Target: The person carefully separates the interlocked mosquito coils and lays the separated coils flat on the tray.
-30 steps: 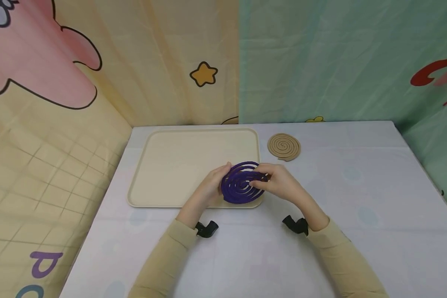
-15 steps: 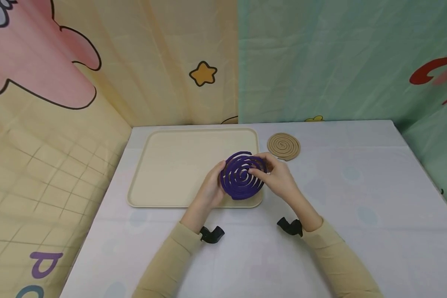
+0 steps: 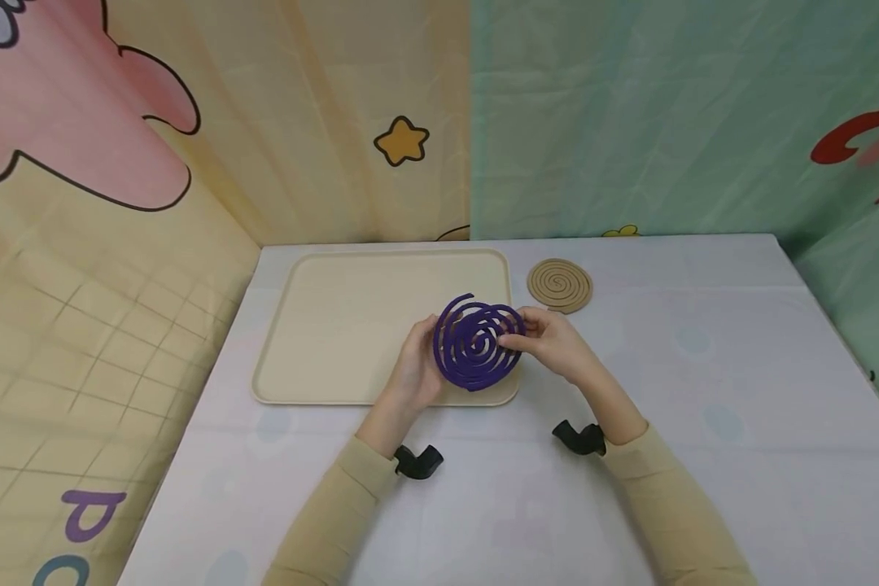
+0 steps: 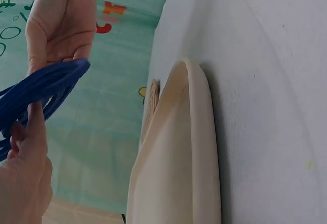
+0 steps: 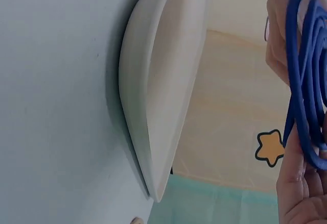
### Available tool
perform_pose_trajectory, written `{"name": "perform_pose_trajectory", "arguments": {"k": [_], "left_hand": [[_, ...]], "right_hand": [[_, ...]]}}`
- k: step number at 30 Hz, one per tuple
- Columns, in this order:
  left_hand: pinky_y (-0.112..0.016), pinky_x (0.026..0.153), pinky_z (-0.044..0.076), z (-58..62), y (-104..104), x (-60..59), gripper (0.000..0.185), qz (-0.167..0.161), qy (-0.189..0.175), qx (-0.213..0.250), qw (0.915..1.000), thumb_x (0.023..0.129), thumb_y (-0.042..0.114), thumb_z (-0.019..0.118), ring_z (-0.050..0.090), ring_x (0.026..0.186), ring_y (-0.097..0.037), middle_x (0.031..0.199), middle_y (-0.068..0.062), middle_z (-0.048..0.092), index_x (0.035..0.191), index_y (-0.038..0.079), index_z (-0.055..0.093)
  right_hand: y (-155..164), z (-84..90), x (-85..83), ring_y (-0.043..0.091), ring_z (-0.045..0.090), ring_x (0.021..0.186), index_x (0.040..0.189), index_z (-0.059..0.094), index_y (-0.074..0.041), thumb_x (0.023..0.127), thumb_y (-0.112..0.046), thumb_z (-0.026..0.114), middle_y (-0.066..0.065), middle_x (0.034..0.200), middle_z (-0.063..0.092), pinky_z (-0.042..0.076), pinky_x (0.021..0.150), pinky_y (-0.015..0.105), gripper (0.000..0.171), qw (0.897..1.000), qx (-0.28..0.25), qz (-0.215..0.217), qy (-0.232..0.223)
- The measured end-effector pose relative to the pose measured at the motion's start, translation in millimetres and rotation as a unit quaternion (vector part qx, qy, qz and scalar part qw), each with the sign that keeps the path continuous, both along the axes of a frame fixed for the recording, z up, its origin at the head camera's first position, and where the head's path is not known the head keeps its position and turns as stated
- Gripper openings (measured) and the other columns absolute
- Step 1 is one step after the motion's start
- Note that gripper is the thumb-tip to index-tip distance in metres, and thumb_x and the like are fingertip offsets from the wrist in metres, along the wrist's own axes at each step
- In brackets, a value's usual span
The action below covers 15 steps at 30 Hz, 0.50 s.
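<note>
A purple mosquito coil is held up above the tray's near right corner in the head view. Its rings are spread and overlap at the top, with one loose end sticking up. My left hand grips its left side, the fingers partly behind it. At the right side my right hand pinches rings between thumb and fingers. In the left wrist view the coil appears nearly edge-on between both hands. The right wrist view shows only part of the coil, with gaps between its strands.
A cream tray lies on the white-covered table. Beyond its right side lies a tan mosquito coil, flat. Printed curtains stand behind the table. Black curved pieces sit at both wrists.
The purple coil has been raised slightly and tilted. Its rings have spread, and a loose end now rises at the upper left. My right hand shifted left, then back right.
</note>
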State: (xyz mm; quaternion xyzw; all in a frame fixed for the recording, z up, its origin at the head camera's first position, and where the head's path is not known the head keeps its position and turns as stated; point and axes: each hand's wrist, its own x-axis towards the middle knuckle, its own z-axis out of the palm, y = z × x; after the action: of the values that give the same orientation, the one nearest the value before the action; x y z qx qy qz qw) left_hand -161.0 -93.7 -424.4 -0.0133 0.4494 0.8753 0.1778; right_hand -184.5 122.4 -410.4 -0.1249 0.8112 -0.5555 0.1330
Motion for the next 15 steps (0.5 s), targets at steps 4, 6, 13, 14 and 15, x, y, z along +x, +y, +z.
{"name": "perform_pose_trajectory", "arguments": {"k": [4, 6, 13, 14, 15], "left_hand": [[-0.018, 0.073, 0.049, 1.5, -4.7, -0.3, 0.044, -0.068, 0.002, -0.026, 0.9974, 0.108, 0.032, 0.021, 0.06, 0.079, -0.001, 0.087, 0.013, 0.064, 0.095, 0.023, 0.063], [-0.017, 0.073, 0.051, 1.1, -5.9, -0.4, 0.045, -0.08, 0.001, -0.038, 0.9961, 0.108, 0.032, 0.022, 0.062, 0.079, -0.002, 0.088, 0.012, 0.066, 0.096, 0.022, 0.064], [-0.015, 0.072, 0.049, -2.0, -1.3, -0.7, 0.037, -0.003, -0.031, -0.008, 0.9995, 0.108, 0.03, 0.027, 0.059, 0.077, -0.001, 0.086, 0.012, 0.064, 0.096, 0.022, 0.061], [-0.015, 0.072, 0.049, -2.3, -0.8, -0.6, 0.036, 0.009, -0.032, 0.002, 0.9994, 0.108, 0.03, 0.028, 0.059, 0.078, -0.001, 0.087, 0.012, 0.064, 0.096, 0.022, 0.06], [-0.015, 0.073, 0.049, -2.5, -0.3, -0.5, 0.035, 0.021, -0.033, 0.012, 0.9992, 0.108, 0.03, 0.028, 0.059, 0.079, -0.001, 0.087, 0.012, 0.064, 0.097, 0.022, 0.06]], "right_hand": [[3.8, 7.9, 1.8, 0.012, 0.061, 0.076, 0.098, 0.068, -0.006, 0.088, -0.013, 0.074, 0.004, 0.087, 0.069, 0.05, 0.067, 0.025, 0.013, 0.995, 0.058, 0.061, 0.056], [4.2, 11.6, 2.5, 0.015, 0.059, 0.076, 0.097, 0.069, -0.008, 0.089, -0.015, 0.074, 0.003, 0.086, 0.069, 0.048, 0.066, 0.027, 0.012, 0.991, 0.078, 0.079, 0.074], [0.1, 5.7, -1.4, 0.011, 0.069, 0.085, 0.108, 0.068, -0.002, 0.09, -0.018, 0.073, 0.01, 0.097, 0.075, 0.055, 0.076, 0.025, 0.025, 0.999, 0.035, 0.027, 0.008], [-0.4, 3.9, -2.0, 0.01, 0.07, 0.086, 0.109, 0.067, -0.001, 0.09, -0.018, 0.072, 0.01, 0.098, 0.075, 0.055, 0.077, 0.025, 0.026, 1.0, 0.021, 0.019, -0.007], [-1.0, 1.8, -2.6, 0.008, 0.07, 0.083, 0.108, 0.067, 0.0, 0.091, -0.017, 0.072, 0.009, 0.095, 0.076, 0.056, 0.077, 0.026, 0.025, 1.0, 0.008, 0.013, -0.018]]}}
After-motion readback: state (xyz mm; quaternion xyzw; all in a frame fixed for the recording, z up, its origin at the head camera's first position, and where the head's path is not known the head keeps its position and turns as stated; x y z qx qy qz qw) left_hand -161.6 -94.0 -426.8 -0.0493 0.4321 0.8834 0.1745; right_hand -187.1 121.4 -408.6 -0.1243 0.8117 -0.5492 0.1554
